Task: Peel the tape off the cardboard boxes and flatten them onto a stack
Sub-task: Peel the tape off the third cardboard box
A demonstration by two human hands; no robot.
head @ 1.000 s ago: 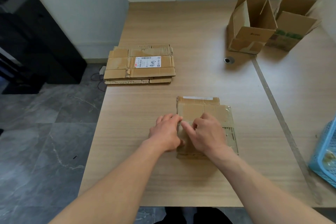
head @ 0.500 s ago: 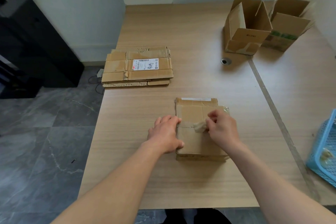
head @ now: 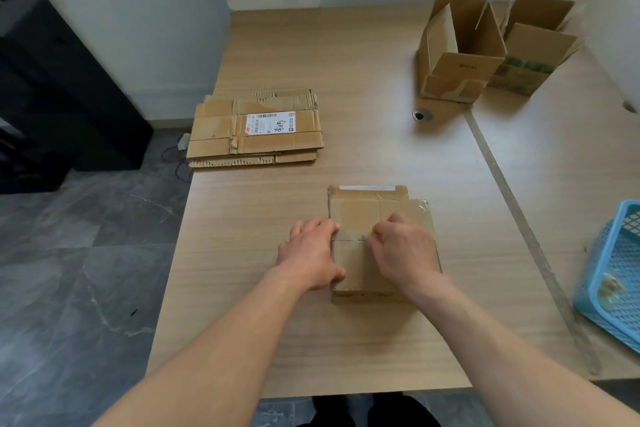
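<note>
Peeling step at the desk [head: 346, 62]

The flattened stack [head: 256, 135] lies well beyond the left grip [head: 308, 253]; the taped box [head: 363, 211] sits under both. Left grip presses flat on its left edge, right grip [head: 403, 250] pinches the seam tape [head: 349, 236]. Next, likely: a steady pull, box pinned.

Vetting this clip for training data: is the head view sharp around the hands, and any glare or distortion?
Head view: left hand, right hand and box reasonably sharp; tape glints at the box's far right corner; table edges bow from the wide lens; soft light, faint shadows beside the open boxes.
</note>
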